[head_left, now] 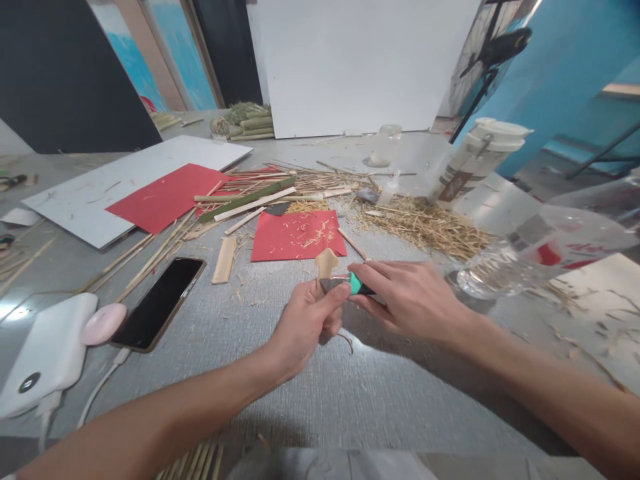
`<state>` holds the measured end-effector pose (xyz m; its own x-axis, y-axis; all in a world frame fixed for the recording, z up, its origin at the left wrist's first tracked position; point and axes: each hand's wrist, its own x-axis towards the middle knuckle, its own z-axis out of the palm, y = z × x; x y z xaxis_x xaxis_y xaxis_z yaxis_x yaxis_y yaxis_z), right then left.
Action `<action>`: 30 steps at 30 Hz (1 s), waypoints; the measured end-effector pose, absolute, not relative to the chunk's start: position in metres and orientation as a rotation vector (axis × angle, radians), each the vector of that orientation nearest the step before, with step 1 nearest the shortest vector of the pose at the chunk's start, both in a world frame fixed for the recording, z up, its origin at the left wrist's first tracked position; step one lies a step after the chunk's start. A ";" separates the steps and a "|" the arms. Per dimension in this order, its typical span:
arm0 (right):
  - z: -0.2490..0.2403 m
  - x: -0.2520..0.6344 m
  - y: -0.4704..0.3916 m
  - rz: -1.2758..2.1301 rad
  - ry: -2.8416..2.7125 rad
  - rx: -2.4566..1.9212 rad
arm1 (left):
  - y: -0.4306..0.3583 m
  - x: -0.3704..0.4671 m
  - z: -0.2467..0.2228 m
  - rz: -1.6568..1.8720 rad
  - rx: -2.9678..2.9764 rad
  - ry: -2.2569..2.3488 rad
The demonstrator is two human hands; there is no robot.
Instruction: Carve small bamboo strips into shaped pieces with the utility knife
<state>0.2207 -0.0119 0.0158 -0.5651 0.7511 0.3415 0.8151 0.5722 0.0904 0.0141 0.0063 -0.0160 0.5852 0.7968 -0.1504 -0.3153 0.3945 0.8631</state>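
My left hand (313, 320) is closed around the lower part of a small pale wooden piece (327, 261), whose shaped top sticks up above my fingers. In my right hand (415, 293) is a craft knife (355, 283) with a green and black handle. Its blade lies across the wooden piece, close to my left thumb. Just beyond both hands lies a red sheet (300, 235) strewn with pale shavings. A thin stick (353, 244) rests at the sheet's right edge, and a flat strip of wood (224, 260) lies to the left.
A phone (159, 303) and a white power bank (50, 353) with cables lie at the left. Straw (425, 223) is heaped at the right, beside a clear plastic bottle (530, 250) and a white-lidded container (475, 160). Sticks (300, 179) and a white board (90, 207) are farther back.
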 end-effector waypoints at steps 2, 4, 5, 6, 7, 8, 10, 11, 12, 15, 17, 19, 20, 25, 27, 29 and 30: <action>0.015 0.218 -0.014 -0.357 -2.523 -1.330 | 0.006 0.014 -0.016 0.776 0.888 0.617; 0.013 0.216 -0.015 -0.361 -2.502 -1.357 | 0.006 0.015 -0.016 0.793 0.874 0.623; 0.012 0.215 -0.016 -0.360 -2.492 -1.372 | 0.006 0.015 -0.016 0.803 0.871 0.629; 0.012 0.215 -0.017 -0.359 -2.483 -1.385 | 0.006 0.015 -0.016 0.813 0.871 0.637; 0.011 0.214 -0.018 -0.355 -2.475 -1.396 | 0.007 0.015 -0.016 0.819 0.873 0.645; 0.011 0.214 -0.018 -0.351 -2.468 -1.404 | 0.007 0.015 -0.016 0.823 0.878 0.653; 0.010 0.212 -0.020 -0.341 -2.451 -1.408 | 0.006 0.014 -0.016 0.825 0.901 0.674; 0.010 0.211 -0.021 -0.335 -2.439 -1.406 | 0.006 0.014 -0.016 0.826 0.917 0.685; 0.011 0.210 -0.021 -0.330 -2.428 -1.404 | 0.006 0.014 -0.016 0.831 0.931 0.693; 0.013 0.209 -0.022 -0.330 -2.412 -1.384 | 0.005 0.012 -0.016 0.851 0.957 0.687; 0.015 0.211 -0.020 -0.318 -2.426 -1.361 | 0.005 0.012 -0.015 0.843 0.961 0.658; 0.017 0.215 -0.016 -0.275 -2.462 -1.339 | 0.006 0.013 -0.014 0.795 0.946 0.621; 0.018 0.218 -0.014 -0.246 -2.485 -1.327 | 0.006 0.013 -0.013 0.764 0.928 0.599; 0.024 0.228 -0.007 -0.169 -2.581 -1.259 | 0.008 0.014 -0.012 0.676 0.886 0.531; 0.025 0.229 -0.006 -0.174 -2.591 -1.251 | 0.007 0.014 -0.013 0.676 0.895 0.531; 0.026 0.229 -0.007 -0.177 -2.591 -1.263 | 0.007 0.014 -0.015 0.684 0.907 0.537; 0.026 0.228 -0.007 -0.182 -2.588 -1.275 | 0.007 0.014 -0.015 0.692 0.915 0.543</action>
<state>0.2280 -0.0073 0.0265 -0.5857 0.7619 0.2765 0.7931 0.6091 0.0015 0.0140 0.0069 -0.0153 0.6625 0.7373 -0.1322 -0.3038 0.4257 0.8523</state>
